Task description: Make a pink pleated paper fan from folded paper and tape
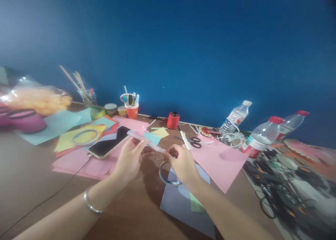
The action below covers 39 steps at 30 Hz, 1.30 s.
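Observation:
A narrow folded strip of pale pink paper (147,140) is held up over the brown table. My left hand (130,156) pinches its left part between thumb and fingers. At the strip's right end, my right hand (182,163) has its thumb and fingertips pressed together on the paper. Under the right hand, a roll of clear tape (168,178) lies on a purple sheet (174,201). A phone (105,145) on a cable rests left of my left hand, on pink sheets (78,166).
Black-handled scissors (195,142) and a white-handled cutter (186,138) lie by a pink sheet (223,159). Red thread spool (173,121), orange cup of tools (131,111) and bottles (262,136) stand towards the blue wall. Cables and tools (283,194) clutter the right.

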Each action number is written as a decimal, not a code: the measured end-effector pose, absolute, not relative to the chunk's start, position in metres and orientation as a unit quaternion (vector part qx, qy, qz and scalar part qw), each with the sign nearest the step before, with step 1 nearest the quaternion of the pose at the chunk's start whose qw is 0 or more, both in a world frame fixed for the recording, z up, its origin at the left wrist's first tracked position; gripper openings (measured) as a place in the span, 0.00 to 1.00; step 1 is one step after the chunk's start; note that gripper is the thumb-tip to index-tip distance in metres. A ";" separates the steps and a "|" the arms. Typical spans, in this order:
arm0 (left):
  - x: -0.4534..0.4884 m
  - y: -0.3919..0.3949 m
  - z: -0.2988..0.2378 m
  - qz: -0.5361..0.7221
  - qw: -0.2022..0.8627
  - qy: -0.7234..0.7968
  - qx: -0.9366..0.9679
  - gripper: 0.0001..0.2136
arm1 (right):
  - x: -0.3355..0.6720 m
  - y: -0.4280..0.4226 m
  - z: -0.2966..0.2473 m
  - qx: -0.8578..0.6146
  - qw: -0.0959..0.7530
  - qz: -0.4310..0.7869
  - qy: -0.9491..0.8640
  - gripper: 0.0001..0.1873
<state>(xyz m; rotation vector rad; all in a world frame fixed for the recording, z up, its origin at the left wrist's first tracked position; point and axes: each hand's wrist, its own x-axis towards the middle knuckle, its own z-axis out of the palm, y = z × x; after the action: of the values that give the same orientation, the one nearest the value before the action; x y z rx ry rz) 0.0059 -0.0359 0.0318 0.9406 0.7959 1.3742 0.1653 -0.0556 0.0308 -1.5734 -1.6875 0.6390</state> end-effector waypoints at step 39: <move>0.016 -0.042 0.012 0.534 0.650 0.379 0.385 0.12 | 0.165 -0.048 0.024 -0.540 0.393 0.422 -0.613 0.05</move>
<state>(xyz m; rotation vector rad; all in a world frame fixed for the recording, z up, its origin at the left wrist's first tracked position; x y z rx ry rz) 0.0164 -0.0424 0.0121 0.8746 0.8607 1.2140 0.1650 -0.0475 0.0239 -1.3697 -1.5546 1.0720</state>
